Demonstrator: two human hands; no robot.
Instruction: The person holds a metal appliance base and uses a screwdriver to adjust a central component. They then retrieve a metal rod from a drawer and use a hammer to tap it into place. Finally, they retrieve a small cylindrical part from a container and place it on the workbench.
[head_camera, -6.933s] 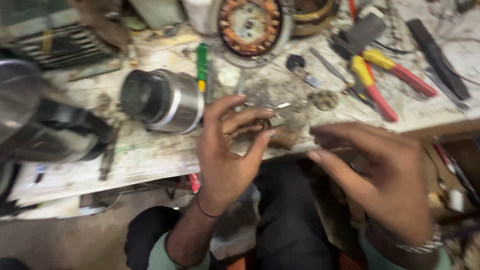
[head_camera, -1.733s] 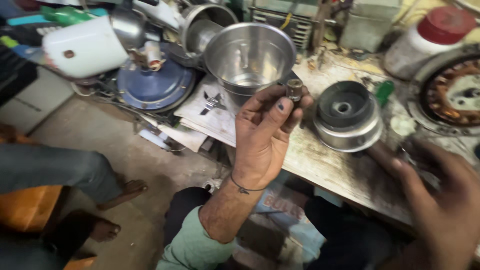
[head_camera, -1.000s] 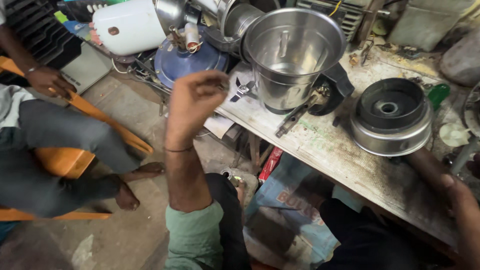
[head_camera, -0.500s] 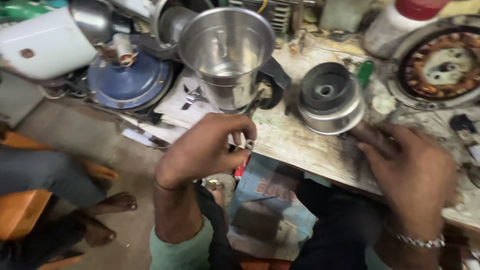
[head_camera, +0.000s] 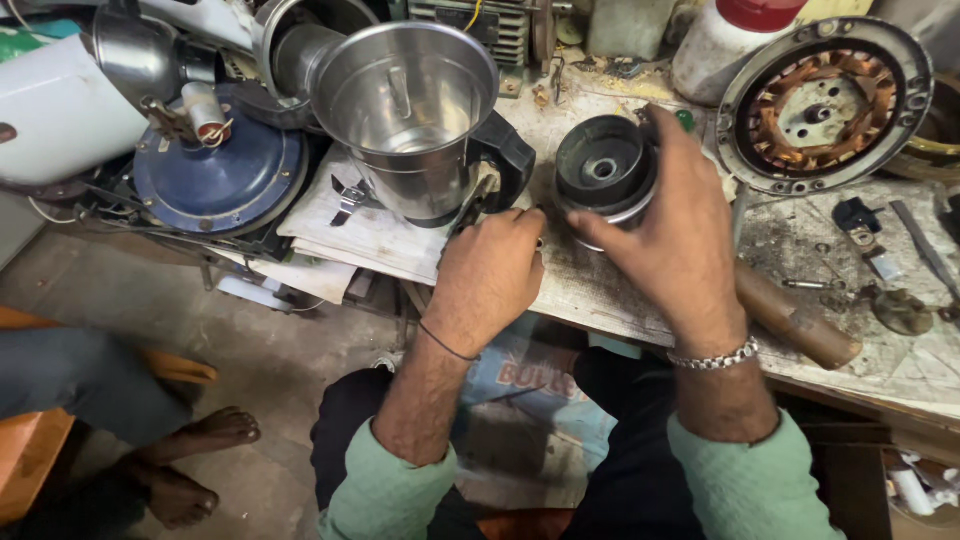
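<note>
Steel jar (head_camera: 412, 115): upright on papers at the left of the bench (head_camera: 600, 290), black handle toward the hands.
Left hand (head_camera: 490, 275): knuckles up at the bench edge, just beside the jar's base; fingers (head_camera: 520, 225) curled in together, whether they pinch anything cannot be told.
Round metal housing (head_camera: 602, 175): open side up, between the jar and the right hand.
Right hand (head_camera: 680, 235): fingers spread, wrapped around the housing's right side and touching its rim.
Copper-wound stator (head_camera: 825, 100): farther right, apart.
</note>
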